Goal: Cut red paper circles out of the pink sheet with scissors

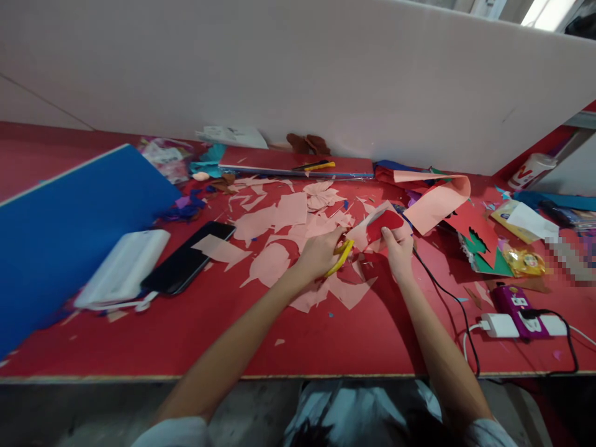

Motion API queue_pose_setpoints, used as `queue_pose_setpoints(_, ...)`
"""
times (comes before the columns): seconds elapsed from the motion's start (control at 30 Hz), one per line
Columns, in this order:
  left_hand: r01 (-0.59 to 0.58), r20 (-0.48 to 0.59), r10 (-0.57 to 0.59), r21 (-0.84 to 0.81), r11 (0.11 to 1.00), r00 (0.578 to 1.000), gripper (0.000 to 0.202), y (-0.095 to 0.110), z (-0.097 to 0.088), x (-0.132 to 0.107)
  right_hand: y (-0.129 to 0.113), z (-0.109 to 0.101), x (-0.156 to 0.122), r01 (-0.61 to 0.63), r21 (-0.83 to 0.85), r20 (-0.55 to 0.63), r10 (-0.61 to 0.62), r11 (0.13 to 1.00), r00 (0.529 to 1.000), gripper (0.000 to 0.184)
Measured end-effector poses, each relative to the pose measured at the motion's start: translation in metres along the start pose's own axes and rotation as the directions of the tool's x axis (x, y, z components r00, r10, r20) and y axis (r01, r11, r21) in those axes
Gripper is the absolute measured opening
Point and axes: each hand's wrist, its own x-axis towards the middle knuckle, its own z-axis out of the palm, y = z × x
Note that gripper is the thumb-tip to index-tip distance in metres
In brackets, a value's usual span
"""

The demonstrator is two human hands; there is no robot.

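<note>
Your left hand is closed around the yellow scissors; your right hand pinches the pink and red paper, just beside them.

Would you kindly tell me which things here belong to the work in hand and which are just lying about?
In use: left hand with yellow-handled scissors; right hand with red and pink paper.

Lying about: pink paper offcuts, black smartphone, white charger, blue board.
</note>
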Motion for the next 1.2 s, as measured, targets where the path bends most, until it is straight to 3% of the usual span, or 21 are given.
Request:
queue_pose_setpoints(0.4, -0.034, -0.057, 0.029, -0.097, 0.995, 0.998, 0.033, -0.0075, 0.0018, 0.0008, -0.0026, -0.0022, 0.0001, -0.005, 0.015, 0.031, 0.005, 1.000, 1.000, 0.024)
queue_pose_setpoints(0.87, 0.009, 0.045, -0.006, -0.075, 0.997, 0.999, 0.041, -0.0027, -0.0049, 0.0016, -0.0038, -0.0052, 0.0011, 0.072, -0.135, 0.142, -0.053, 0.988, 0.988, 0.022)
queue_pose_setpoints(1.2, 0.008, 0.044, -0.005, -0.059, 0.998, 0.999, 0.039, -0.0026, -0.0067, 0.0027, -0.0041, -0.0031, 0.0025, 0.084, -0.034, 0.174, -0.077, 0.996, 0.982, 0.022)
